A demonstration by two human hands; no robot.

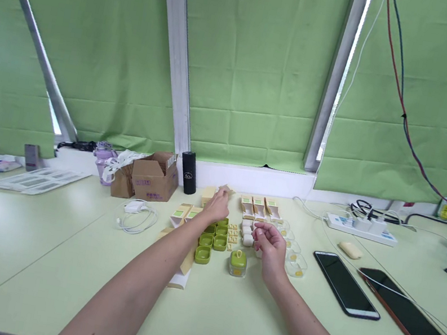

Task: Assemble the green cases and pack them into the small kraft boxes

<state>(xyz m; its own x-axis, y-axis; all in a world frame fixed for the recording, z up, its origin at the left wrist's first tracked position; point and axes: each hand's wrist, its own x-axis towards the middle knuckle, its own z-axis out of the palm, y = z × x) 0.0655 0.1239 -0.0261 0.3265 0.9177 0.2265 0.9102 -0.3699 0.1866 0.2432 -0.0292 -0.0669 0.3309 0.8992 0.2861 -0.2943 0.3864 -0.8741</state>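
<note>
Though clear-sided, green-lidded jar point(237, 263) upright

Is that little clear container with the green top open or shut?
Shut, as far as I can tell: the green lid sits level on the clear container, its yellow loop on top.

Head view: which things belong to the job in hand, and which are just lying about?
Likely in the job: green square pieces, small yellow pieces, white rolls, clear cups, green-topped container, open cartons.

Likely lying about: phones, power strip, black cylinder, purple bottle.
</note>
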